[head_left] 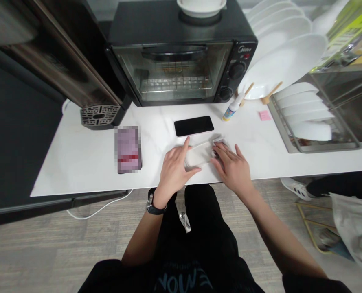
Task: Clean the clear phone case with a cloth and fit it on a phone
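A pale, see-through phone case (200,154) lies flat on the white counter (86,162) near its front edge. My left hand (175,167) grips the case's left end, thumb on the near side and index finger at the far side. At the other end, the bent fingers of my right hand (231,165) press on the case, around a small greyish patterned patch that they partly cover. I cannot make out whether this patch belongs to the case. Just beyond the case lies a black-screened phone (194,126), touched by neither hand.
A toaster oven (174,73) stands behind, with a small spray bottle (233,106) and pink sticky note (264,115) to its front right. Left are a blurred-out purple item (128,149) and a drip tray (99,116). Plates (286,61) and a sink rack (315,118) are right.
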### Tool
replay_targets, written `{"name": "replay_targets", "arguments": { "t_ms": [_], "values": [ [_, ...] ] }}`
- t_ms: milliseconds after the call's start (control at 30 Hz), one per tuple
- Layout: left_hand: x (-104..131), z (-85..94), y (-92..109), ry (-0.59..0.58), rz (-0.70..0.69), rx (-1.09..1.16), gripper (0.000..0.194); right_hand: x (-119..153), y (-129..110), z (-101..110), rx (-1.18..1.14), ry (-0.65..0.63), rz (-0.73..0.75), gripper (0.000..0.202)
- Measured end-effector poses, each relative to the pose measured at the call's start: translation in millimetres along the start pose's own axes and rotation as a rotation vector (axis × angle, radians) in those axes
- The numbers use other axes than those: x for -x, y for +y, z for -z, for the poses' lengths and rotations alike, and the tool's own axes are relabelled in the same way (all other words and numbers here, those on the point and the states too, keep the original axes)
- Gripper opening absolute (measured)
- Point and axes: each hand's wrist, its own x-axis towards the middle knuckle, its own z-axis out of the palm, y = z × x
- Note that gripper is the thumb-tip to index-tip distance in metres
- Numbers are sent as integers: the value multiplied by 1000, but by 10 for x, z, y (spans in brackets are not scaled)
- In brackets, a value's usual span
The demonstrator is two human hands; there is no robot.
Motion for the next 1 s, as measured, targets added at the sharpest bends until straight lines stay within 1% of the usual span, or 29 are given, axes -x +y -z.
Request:
{"name": "replay_targets", "arguments": {
  "t_ms": [67,167,233,300,367,467,533,567,633,733,800,867,933,1000],
  "values": [
    [0,-6,-7,-1,-2,1,77,-45,-151,-56,-13,-32,37,34],
    [5,-18,-24,-2,13,-10,71,-52,-400,-109,-54,-122,145,34],
    [9,-23,-31,-2,11,-8,73,-16,-453,-93,-77,-156,182,32],
    [10,-22,-28,4,2,1,77,34,-373,-41,-85,-168,169,29],
    [8,-17,-17,9,2,5,79,75,-202,25,-78,-153,121,28],
    [1,-5,6,1,13,1,78,78,29,85,-46,-60,15,28],
    [-2,2,18,-10,11,-1,77,37,48,67,-45,6,-21,30],
    [-2,6,21,-12,9,-1,78,11,5,40,-55,25,-21,31],
    [3,14,23,-11,11,0,76,-35,-164,-29,-89,19,13,35],
    [23,28,19,-27,26,-2,70,-47,-452,-98,-141,-74,112,37],
    [36,33,15,-39,32,-3,70,-12,-533,-85,-165,-132,160,35],
    [42,29,13,-33,29,5,72,40,-480,-30,-174,-172,177,31],
    [38,20,13,-14,25,18,76,89,-324,39,-162,-189,170,29],
    [29,13,13,-7,25,30,80,114,-133,94,-129,-162,130,30]
  ]
}}
